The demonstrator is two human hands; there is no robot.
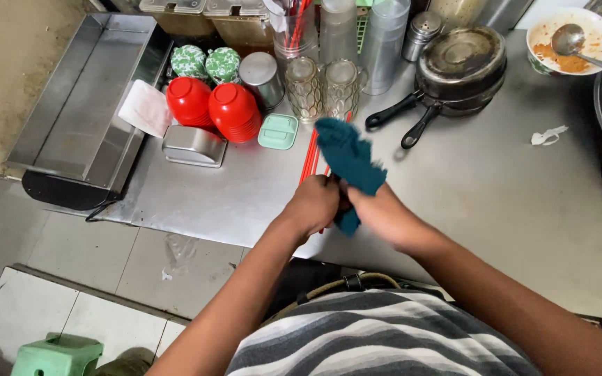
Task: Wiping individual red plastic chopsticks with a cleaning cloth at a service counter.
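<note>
A steel tray [81,104] runs off the left edge, beside stacked red bowls [214,108] on the metal counter [496,202]. The left hand [313,205] closes around red chopsticks [309,157], their lower ends hidden. The right hand [381,212] grips a teal cloth [348,159] wrapped over them. Stacked pans [458,69] sit further right.

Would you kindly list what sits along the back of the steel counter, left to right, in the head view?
Steel tray → white cloth → red bowls → patterned glasses → stacked black pans → bowl with a spoon.
</note>
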